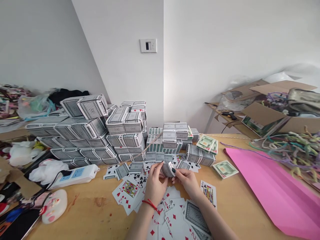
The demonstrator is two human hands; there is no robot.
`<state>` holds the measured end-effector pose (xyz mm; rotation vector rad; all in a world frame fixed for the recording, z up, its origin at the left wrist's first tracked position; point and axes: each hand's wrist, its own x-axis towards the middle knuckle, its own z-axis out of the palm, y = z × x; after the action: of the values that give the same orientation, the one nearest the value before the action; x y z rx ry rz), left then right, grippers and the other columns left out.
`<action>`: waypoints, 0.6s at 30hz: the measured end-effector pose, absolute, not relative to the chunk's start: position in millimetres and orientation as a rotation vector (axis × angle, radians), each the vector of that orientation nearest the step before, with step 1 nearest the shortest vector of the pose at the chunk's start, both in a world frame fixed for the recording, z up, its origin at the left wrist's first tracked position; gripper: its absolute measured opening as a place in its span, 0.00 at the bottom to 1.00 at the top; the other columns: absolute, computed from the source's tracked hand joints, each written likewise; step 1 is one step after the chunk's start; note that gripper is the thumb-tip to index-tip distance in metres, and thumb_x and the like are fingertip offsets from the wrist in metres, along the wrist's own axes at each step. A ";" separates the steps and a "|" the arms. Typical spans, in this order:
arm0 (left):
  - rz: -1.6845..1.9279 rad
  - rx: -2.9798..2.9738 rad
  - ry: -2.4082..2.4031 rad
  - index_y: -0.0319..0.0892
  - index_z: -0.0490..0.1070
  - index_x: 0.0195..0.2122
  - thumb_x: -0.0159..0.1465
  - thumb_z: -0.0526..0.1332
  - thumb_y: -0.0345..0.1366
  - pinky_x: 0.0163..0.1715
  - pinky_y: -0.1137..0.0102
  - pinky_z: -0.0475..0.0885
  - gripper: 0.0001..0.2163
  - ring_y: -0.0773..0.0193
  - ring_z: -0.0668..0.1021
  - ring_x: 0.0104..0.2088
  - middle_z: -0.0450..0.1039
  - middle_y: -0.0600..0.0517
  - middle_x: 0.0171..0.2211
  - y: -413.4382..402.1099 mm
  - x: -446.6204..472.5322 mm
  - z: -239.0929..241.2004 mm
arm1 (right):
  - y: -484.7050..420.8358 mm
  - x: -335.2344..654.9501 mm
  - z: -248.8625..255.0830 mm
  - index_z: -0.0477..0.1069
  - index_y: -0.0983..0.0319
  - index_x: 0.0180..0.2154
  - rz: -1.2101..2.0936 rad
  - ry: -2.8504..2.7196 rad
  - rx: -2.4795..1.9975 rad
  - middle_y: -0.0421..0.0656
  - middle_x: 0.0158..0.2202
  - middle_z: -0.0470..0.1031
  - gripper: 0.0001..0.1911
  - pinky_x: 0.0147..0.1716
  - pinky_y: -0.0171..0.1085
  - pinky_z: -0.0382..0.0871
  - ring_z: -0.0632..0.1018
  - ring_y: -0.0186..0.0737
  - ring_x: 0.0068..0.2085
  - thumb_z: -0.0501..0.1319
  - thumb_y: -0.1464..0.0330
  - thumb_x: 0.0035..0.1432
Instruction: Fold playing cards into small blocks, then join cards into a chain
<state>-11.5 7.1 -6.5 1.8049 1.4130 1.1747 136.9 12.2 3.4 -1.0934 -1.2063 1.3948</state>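
Between my two hands, above the wooden table, is a playing card point(167, 169) with its grey patterned back toward me; it looks bent or folded. My left hand point(157, 183), with a red string at the wrist, grips its left side. The fingers of my right hand point(185, 180) pinch its right edge. Loose playing cards point(175, 216) lie spread below and around both hands, many face up. Behind them stand blocks built from folded cards point(175, 131), with taller stacks of such blocks point(82, 126) to the left.
Green card boxes point(225, 169) sit right of the blocks, beside a pink sheet point(272, 193). A white power strip point(75, 176) and a round plush-like object point(53, 206) are at left. Yarn pieces point(295, 146) and an open cardboard box point(267, 116) occupy the right, near a glue gun point(229, 115).
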 end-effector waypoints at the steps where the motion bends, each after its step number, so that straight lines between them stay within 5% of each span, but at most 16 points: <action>1: 1.169 1.809 1.414 0.50 0.59 0.51 0.56 0.55 0.28 0.38 0.63 0.73 0.22 0.61 0.74 0.37 0.59 0.47 0.49 7.2 -11.7 -7.0 | 12.0 136.5 3.5 0.75 0.63 0.25 1.373 -1.219 -1.099 0.43 0.20 0.73 0.20 0.25 0.36 0.68 0.73 0.39 0.23 0.58 0.52 0.49; 10: 1.134 1.905 1.430 0.51 0.58 0.52 0.55 0.54 0.26 0.38 0.64 0.72 0.24 0.63 0.73 0.35 0.60 0.48 0.48 8.4 -13.9 -7.1 | 12.1 135.1 -6.6 0.73 0.62 0.21 1.140 -1.321 -1.197 0.44 0.21 0.72 0.19 0.25 0.38 0.67 0.73 0.41 0.23 0.57 0.54 0.49; 18: 1.091 1.987 1.413 0.51 0.56 0.54 0.56 0.52 0.24 0.37 0.66 0.72 0.25 0.65 0.73 0.33 0.58 0.48 0.50 7.1 -12.0 -5.9 | 12.3 134.1 -10.4 0.73 0.59 0.41 1.084 -1.232 -1.205 0.43 0.23 0.74 0.19 0.22 0.36 0.64 0.71 0.40 0.23 0.56 0.56 0.52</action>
<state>-12.0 7.1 -5.9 1.9868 1.4125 1.0912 134.1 12.3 -10.4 -1.2055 -1.2317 1.0839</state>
